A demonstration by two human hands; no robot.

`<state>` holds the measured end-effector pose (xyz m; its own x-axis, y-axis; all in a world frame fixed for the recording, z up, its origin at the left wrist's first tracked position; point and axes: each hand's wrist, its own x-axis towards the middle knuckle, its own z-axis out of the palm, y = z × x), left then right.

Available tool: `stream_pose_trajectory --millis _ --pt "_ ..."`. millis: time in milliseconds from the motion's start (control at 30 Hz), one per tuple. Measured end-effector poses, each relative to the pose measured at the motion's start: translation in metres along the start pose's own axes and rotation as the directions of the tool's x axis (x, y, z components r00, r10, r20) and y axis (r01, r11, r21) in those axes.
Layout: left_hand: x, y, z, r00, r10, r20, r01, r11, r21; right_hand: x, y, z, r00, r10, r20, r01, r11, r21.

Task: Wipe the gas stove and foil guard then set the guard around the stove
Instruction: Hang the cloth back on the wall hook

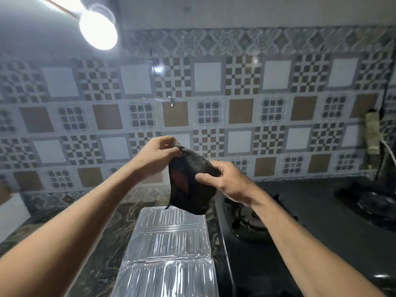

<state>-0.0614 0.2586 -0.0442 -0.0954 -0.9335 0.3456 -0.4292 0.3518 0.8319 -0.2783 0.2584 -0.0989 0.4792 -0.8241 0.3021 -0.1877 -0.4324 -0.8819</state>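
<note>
Two hands hold one dark cloth point(192, 181) at frame centre: the left hand point(158, 155) pinches its top corner, the right hand point(227, 181) grips its side. One folded foil guard point(169, 249) lies flat on the surface point(64, 228) below, beside one black gas stove point(278, 232) at lower right. No writing is legible.

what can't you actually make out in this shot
- Near burner, head view: partly hidden behind the right hand and forearm.
- Foil guard: near end cut off by the bottom edge.
- Cloth: corners covered by the left hand and right hand.
- Stove: too dark to judge cleanliness.
</note>
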Motion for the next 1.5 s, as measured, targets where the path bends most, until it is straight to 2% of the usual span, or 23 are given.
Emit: stream_pose_trajectory --millis 67,167,300,467,567,633,733,767,833,900,933,967,1033,1100,1133,1167,1233,1300,1400,1500 --pt "0.020 -0.003 -0.009 0.999 -0.018 -0.040 0.017 1.000 -0.021 0.022 0.005 -0.021 1.000 -0.003 -0.021 0.002 1.000 -0.021" --pt "0.050 -0.009 -0.021 0.999 -0.025 -0.026 0.023 0.995 -0.092 0.061 0.007 -0.047 0.998 -0.041 -0.043 0.037 0.996 -0.087" --pt "0.088 -0.007 -0.027 0.999 0.035 -0.022 -0.034 0.999 0.033 0.118 0.004 -0.072 0.995 -0.077 -0.059 0.065 0.983 -0.171" --pt "0.136 -0.010 -0.034 0.996 0.024 -0.082 -0.014 0.993 0.119 0.187 -0.002 -0.096 0.981 -0.191 0.015 0.188 0.944 -0.272" --pt "0.159 -0.012 -0.045 0.995 0.020 -0.093 -0.006 0.989 0.151 0.219 0.000 -0.108 0.966 -0.223 0.130 0.253 0.920 -0.300" --pt "0.168 -0.013 -0.053 0.998 0.034 -0.049 -0.023 0.975 0.219 0.233 0.001 -0.111 0.956 -0.206 0.209 0.273 0.887 -0.372" --pt "0.190 -0.025 -0.061 0.997 0.080 -0.011 -0.072 0.938 0.338 0.264 0.007 -0.116 0.936 -0.248 0.249 0.327 0.876 -0.355" --pt "0.198 -0.029 -0.063 0.994 0.111 0.002 -0.102 0.907 0.408 0.275 0.009 -0.118 0.933 -0.270 0.238 0.341 0.874 -0.347" --pt "0.214 -0.038 -0.068 0.977 0.213 0.015 -0.178 0.775 0.606 0.297 0.013 -0.120 0.928 -0.298 0.225 0.364 0.853 -0.374" --pt "0.231 -0.044 -0.074 0.948 0.318 0.020 -0.221 0.610 0.761 0.318 0.014 -0.118 0.927 -0.326 0.185 0.375 0.805 -0.459" --pt "0.244 -0.049 -0.078 0.935 0.356 -0.009 -0.211 0.574 0.791 0.328 0.015 -0.115 0.921 -0.358 0.151 0.383 0.769 -0.512" --pt "0.257 -0.053 -0.079 0.932 0.347 -0.104 -0.150 0.633 0.760 0.339 0.015 -0.112 0.912 -0.389 0.129 0.390 0.725 -0.568" --pt "0.277 -0.056 -0.083 0.914 0.284 -0.290 -0.079 0.826 0.558 0.360 0.012 -0.104 0.876 -0.453 0.167 0.421 0.548 -0.723" --pt "0.297 -0.064 -0.087 0.860 0.246 -0.446 0.011 0.867 0.498 0.380 0.015 -0.098 0.855 -0.490 0.170 0.416 0.453 -0.788" --pt "0.303 -0.070 -0.084 0.858 0.220 -0.463 0.045 0.868 0.495 0.387 0.015 -0.094 0.839 -0.517 0.171 0.400 0.373 -0.837" --pt "0.307 -0.075 -0.081 0.862 0.193 -0.469 0.061 0.879 0.474 0.393 0.017 -0.090 0.839 -0.528 0.133 0.352 0.338 -0.873" --pt "0.305 -0.087 -0.075 0.845 0.205 -0.495 0.083 0.863 0.499 0.396 0.024 -0.083 0.855 -0.511 0.091 0.293 0.331 -0.897" --pt "0.302 -0.101 -0.071 0.837 0.196 -0.511 0.078 0.881 0.467 0.393 0.038 -0.078 0.809 -0.577 0.113 0.287 0.220 -0.932" --pt "0.298 -0.113 -0.065 0.851 0.186 -0.491 0.070 0.886 0.458 0.387 0.060 -0.080 0.824 -0.558 0.100 0.308 0.294 -0.905" --pt "0.290 -0.123 -0.059 0.879 0.254 -0.403 0.077 0.759 0.647 0.386 0.072 -0.079 0.851 -0.500 0.159 0.294 0.202 -0.934"
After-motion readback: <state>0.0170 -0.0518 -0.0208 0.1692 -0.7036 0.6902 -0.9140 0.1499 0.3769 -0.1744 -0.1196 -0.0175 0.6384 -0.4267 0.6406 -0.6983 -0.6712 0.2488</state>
